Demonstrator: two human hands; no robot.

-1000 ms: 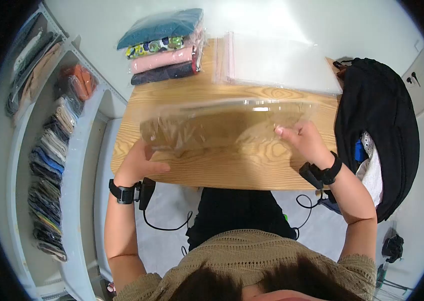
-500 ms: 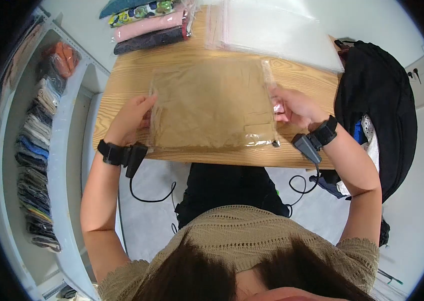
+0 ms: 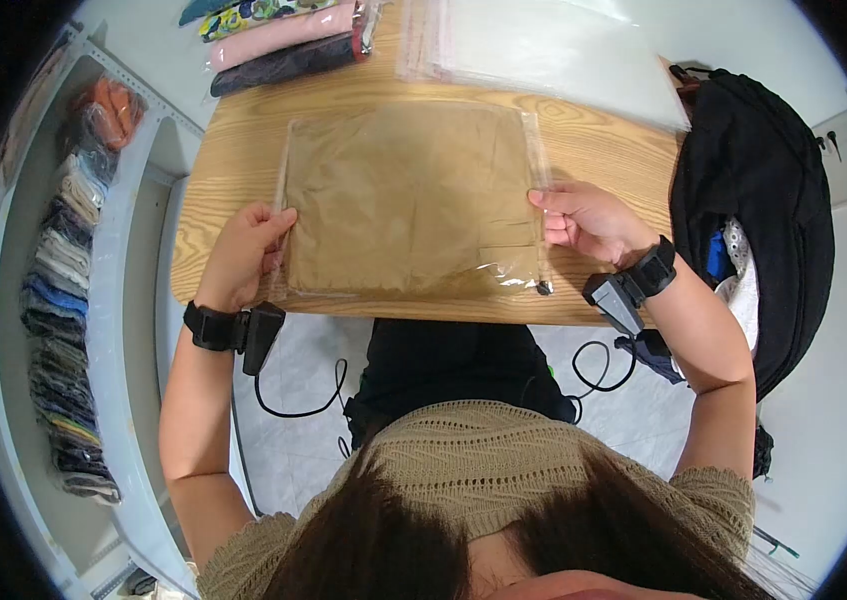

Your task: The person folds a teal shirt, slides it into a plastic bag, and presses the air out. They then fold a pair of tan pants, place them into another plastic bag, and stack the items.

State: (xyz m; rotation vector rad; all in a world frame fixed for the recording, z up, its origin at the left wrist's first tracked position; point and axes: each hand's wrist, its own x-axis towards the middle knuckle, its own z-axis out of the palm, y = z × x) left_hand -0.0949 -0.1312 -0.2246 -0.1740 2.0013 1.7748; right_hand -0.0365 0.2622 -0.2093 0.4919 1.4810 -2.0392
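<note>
Left hand (image 3: 243, 255) and right hand (image 3: 583, 220) are each pinching a side edge of the bagged tan garment (image 3: 408, 200), which is lying flat by the near edge of the table (image 3: 598, 150). I'd be pulling evenly outward, avoiding wrinkles.

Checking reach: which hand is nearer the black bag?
Right. The right hand grips the bagged garment beside the black bag; the left hand holds its far edge.

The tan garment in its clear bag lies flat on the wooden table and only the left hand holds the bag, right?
No, both hands hold it: the left hand grips the left edge of the bag, the right hand its right edge. The tan garment does lie flat on the wooden table; the head view shows this.
</note>
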